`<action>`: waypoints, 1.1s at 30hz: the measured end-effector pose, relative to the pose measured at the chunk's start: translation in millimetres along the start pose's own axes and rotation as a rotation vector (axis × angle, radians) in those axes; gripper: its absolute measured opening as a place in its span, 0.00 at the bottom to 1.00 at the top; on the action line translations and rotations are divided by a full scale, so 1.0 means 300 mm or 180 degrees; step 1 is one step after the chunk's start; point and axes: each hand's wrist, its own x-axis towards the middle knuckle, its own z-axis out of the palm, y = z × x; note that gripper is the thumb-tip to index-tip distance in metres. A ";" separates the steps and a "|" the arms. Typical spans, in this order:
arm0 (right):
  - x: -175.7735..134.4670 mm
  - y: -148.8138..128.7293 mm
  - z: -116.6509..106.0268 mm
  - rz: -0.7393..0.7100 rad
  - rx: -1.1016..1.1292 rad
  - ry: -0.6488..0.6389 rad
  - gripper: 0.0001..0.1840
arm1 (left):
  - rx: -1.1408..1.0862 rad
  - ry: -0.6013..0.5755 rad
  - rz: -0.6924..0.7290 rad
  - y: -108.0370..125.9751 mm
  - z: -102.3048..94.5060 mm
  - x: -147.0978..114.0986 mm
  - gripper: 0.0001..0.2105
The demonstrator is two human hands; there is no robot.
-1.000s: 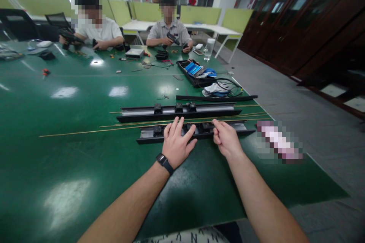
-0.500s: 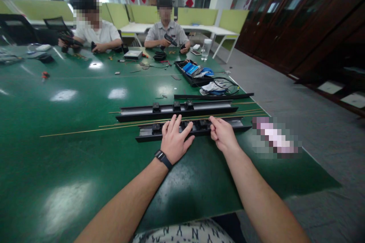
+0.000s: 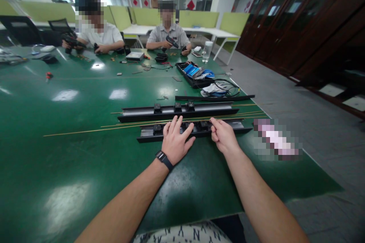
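My left hand [image 3: 177, 138] lies with its fingers spread over the near black channel rail [image 3: 146, 139], its fingertips by the thin brass-coloured rods. To its right, my right hand [image 3: 224, 135] is closed, thumb and forefinger pinching a thin brass rod [image 3: 76, 132] above the same rail. That rod reaches far out to the left. Small black blocks [image 3: 157, 129] sit inside the near rail, partly covered by my left hand. Behind it, roughly parallel, lies a second black rail [image 3: 176, 115] holding several black blocks, with more thin rods running between and past the rails.
Beyond the rails are a black strip [image 3: 213, 98], gloves with a cable [image 3: 218, 88] and a black tray [image 3: 191, 79] of blue items. Two people sit across the green table [image 3: 94, 174], holding power drills [image 3: 172, 41]. A blurred-out pink object [image 3: 275, 138] lies right.
The whole view has shifted slightly. Both hands keep nearly the same place and pose on the rail and rod.
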 end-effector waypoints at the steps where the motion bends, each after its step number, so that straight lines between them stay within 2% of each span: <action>1: -0.001 -0.001 0.000 -0.0002 0.0003 -0.0003 0.18 | -0.0001 0.0001 -0.0002 0.000 0.000 0.000 0.22; 33: -0.008 -0.008 -0.001 0.0100 0.0147 0.0043 0.21 | -0.0002 -0.0073 -0.0059 0.005 -0.006 -0.002 0.22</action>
